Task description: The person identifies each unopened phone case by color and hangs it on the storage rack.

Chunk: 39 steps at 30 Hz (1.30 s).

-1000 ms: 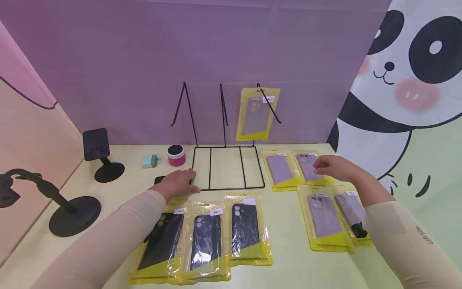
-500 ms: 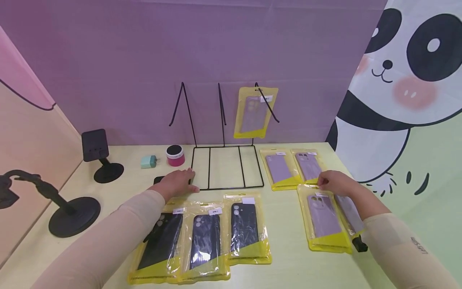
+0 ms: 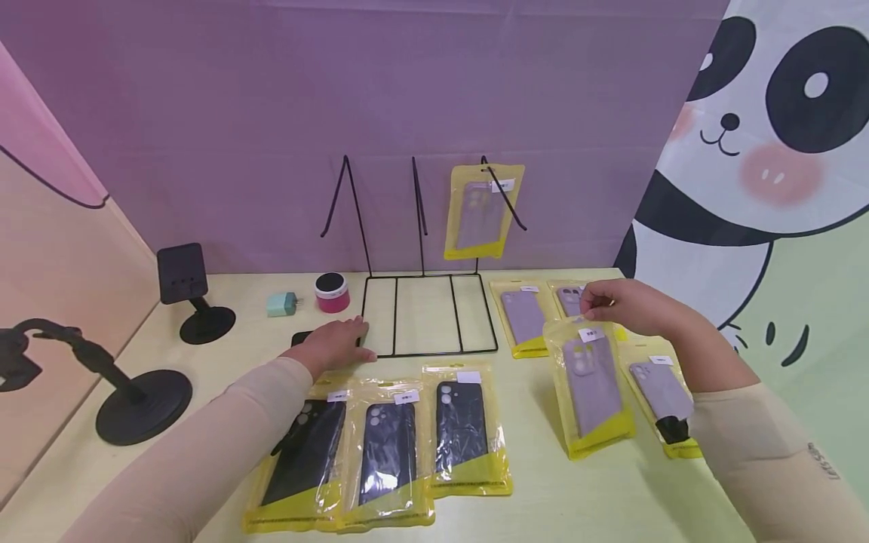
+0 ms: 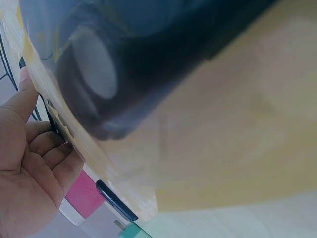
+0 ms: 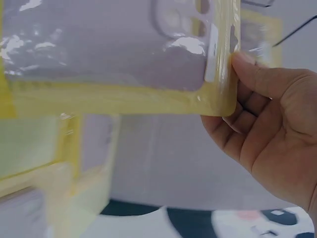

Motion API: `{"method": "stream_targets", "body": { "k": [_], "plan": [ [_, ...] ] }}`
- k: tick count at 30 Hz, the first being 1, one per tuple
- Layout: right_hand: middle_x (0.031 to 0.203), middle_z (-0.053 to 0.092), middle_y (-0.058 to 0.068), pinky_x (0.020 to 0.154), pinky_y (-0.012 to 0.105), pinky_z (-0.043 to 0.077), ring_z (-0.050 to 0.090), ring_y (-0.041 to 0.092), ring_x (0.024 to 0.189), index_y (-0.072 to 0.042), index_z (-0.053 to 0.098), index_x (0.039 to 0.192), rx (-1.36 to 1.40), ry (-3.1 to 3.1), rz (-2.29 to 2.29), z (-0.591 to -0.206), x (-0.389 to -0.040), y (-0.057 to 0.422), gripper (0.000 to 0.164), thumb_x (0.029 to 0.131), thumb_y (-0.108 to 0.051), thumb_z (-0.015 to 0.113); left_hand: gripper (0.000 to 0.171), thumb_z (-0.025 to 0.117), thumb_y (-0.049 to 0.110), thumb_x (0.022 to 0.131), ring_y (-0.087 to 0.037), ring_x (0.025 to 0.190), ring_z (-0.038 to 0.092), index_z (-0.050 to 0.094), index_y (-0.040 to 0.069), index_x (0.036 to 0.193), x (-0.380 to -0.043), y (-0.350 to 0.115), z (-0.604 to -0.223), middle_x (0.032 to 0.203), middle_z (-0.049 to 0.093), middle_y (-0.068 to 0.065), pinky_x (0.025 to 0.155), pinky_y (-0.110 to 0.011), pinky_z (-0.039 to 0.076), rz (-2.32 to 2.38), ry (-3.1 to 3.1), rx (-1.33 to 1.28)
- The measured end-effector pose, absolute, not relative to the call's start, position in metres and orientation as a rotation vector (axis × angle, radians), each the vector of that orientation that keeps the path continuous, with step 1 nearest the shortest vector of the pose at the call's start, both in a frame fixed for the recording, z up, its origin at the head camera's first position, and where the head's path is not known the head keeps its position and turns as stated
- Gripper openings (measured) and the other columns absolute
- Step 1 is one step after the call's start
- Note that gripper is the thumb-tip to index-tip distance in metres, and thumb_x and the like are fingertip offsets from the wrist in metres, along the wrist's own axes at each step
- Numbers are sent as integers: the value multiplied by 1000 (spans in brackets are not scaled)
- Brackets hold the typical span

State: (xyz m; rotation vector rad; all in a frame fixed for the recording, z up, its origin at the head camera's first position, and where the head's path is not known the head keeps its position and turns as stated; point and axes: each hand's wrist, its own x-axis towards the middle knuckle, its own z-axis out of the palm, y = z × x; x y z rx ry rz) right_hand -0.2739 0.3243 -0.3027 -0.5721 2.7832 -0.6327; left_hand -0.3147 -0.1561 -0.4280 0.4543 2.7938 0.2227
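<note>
My right hand (image 3: 627, 303) pinches the top edge of a yellow-edged clear pouch with a purple phone case (image 3: 594, 386) inside. The pouch hangs tilted above the table; in the right wrist view the thumb lies on the pouch's (image 5: 148, 99) header, the other fingers behind it. My left hand (image 3: 330, 348) rests at the front left corner of the black wire display rack (image 3: 444, 353), over a flat black object (image 3: 299, 338). Its fingers are loosely bent, thumb extended, in the left wrist view. Another bagged purple case (image 3: 478, 215) hangs on the rack's right hook.
Three bagged black cases (image 3: 462, 422) lie in front. Bagged purple cases (image 3: 526, 317) lie at the right, one (image 3: 658, 388) beside a black clip-like piece. On the left stand a phone stand (image 3: 182, 275), a black round-based stand (image 3: 144, 407), a plug adapter (image 3: 281, 304) and a pink-white jar (image 3: 332, 294).
My right hand moved from the back purple pouches to the front one, gripped its top edge and lifted it up and leftward. The left hand stayed at the rack.
</note>
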Motion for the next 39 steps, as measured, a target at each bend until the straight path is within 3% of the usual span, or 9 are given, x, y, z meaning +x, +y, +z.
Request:
{"method": "stream_targets", "body": {
  "k": [9, 18, 25, 39],
  "plan": [
    [92, 60, 2, 75, 31, 49, 56, 20, 88, -15, 64, 98, -721, 2635, -665, -251, -257, 290, 5, 97, -20, 62, 74, 67, 45, 90, -40, 145, 30, 41, 6, 148, -313, -156, -428, 158, 29, -21, 115, -57, 30, 233, 2803, 465],
    [93, 65, 0, 81, 36, 52, 58, 19, 90, -17, 65, 98, -818, 2931, -692, -217, -258, 252, 6, 97, -13, 61, 77, 67, 46, 90, -39, 146, 28, 38, 7, 150, -312, -156, -428, 159, 28, -19, 116, -56, 28, 240, 2797, 444],
    [101, 64, 5, 92, 45, 51, 58, 22, 97, -12, 64, 102, -848, 3115, -781, -208, -274, 232, 6, 98, -11, 59, 78, 67, 46, 90, -39, 146, 28, 36, 7, 151, -312, -155, -427, 159, 27, -19, 117, -56, 28, 242, 2792, 440],
    [111, 61, 11, 90, 46, 46, 53, 28, 100, -7, 58, 108, -731, 3153, -704, -207, -335, 212, 10, 102, -11, 51, 79, 66, 46, 90, -38, 147, 27, 35, 6, 152, -309, -155, -426, 160, 27, -19, 117, -55, 28, 230, 2791, 428]
  ]
}}
